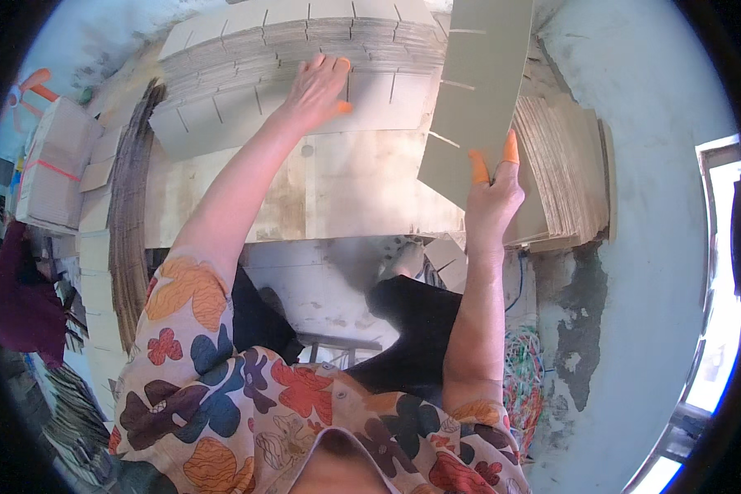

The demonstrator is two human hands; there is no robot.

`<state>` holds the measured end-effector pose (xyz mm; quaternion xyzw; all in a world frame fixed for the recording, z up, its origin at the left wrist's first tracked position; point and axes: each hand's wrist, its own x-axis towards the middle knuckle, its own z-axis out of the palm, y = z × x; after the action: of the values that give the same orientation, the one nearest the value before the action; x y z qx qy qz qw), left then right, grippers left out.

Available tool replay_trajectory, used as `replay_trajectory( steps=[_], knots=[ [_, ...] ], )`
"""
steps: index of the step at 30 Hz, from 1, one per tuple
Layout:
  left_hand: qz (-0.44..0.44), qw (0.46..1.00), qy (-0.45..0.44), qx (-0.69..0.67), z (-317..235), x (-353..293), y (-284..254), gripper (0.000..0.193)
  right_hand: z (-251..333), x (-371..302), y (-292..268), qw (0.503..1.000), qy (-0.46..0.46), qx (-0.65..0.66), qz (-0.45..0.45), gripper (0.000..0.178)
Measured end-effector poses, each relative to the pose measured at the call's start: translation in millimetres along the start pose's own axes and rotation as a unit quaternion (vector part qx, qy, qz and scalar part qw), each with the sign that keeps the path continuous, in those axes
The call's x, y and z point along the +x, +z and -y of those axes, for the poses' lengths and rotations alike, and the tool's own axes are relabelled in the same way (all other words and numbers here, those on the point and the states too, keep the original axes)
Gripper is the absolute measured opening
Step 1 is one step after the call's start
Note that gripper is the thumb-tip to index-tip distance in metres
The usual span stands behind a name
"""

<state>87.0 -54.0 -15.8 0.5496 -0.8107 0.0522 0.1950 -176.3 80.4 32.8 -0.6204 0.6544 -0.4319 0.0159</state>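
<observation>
My right hand (496, 189) pinches the lower end of a long grey-brown slotted cardboard strip (486, 78) between thumb and forefinger, which wear orange finger covers. The strip stands up at a tilt, with short slots along its left edge. At the far side of the table, my left hand (314, 92) rests against a wide pile of slotted cardboard strips (239, 66). Its thumb and forefinger, also in orange covers, are spread apart, with nothing visible held between them.
A fanned stack of cardboard pieces (564, 169) sits at the table's right end, beside a wall (634, 165). More stacked cardboard (130, 198) runs along the left, near a pale carton (53, 169) and an orange fan (37, 86). Tangled coloured straps (524, 375) lie low on the right.
</observation>
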Motion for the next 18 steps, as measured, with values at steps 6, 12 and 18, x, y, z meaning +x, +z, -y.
replay_trajectory(
  steps=[6,12,18],
  knots=[
    [0.005,0.999,0.006,0.043,10.1,32.2,25.7,0.045,-6.7,2.6,12.1,0.997,-0.068,0.018,-0.032,0.060],
    [0.017,0.999,0.015,-0.028,11.7,38.4,18.6,0.027,-9.4,3.1,9.6,0.998,-0.049,0.018,-0.030,0.062],
    [-0.046,0.993,0.039,-0.098,5.8,23.2,9.6,0.027,-4.6,-0.2,12.0,0.999,-0.034,0.029,-0.022,0.061]
  ],
)
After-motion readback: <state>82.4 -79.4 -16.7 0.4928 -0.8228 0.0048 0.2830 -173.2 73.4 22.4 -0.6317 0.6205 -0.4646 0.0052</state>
